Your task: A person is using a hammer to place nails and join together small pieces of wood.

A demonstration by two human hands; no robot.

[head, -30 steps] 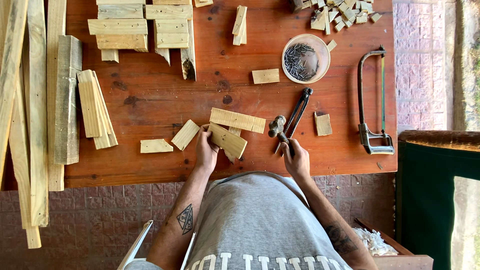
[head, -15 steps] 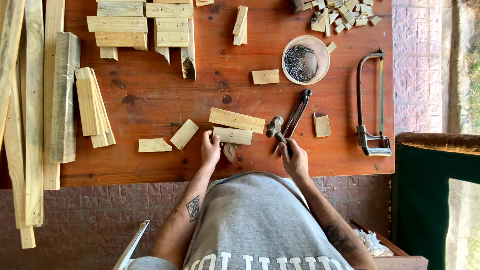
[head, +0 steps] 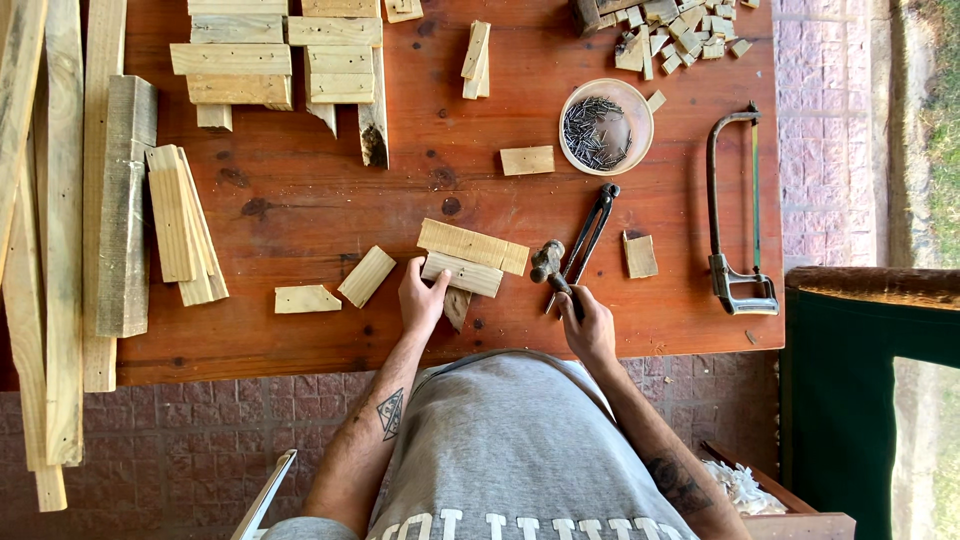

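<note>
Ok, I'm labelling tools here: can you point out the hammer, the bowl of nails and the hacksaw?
hammer [head: 546,261], head view, on its metal head.
bowl of nails [head: 632,104], head view, on its bare inner wall.
hacksaw [head: 713,190], head view, on its frame's long back.

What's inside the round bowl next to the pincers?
The bowl holds a heap of dark nails, piled toward its left side, with bare bowl bottom showing on the right. Whatever lies under the heap is covered.
</note>
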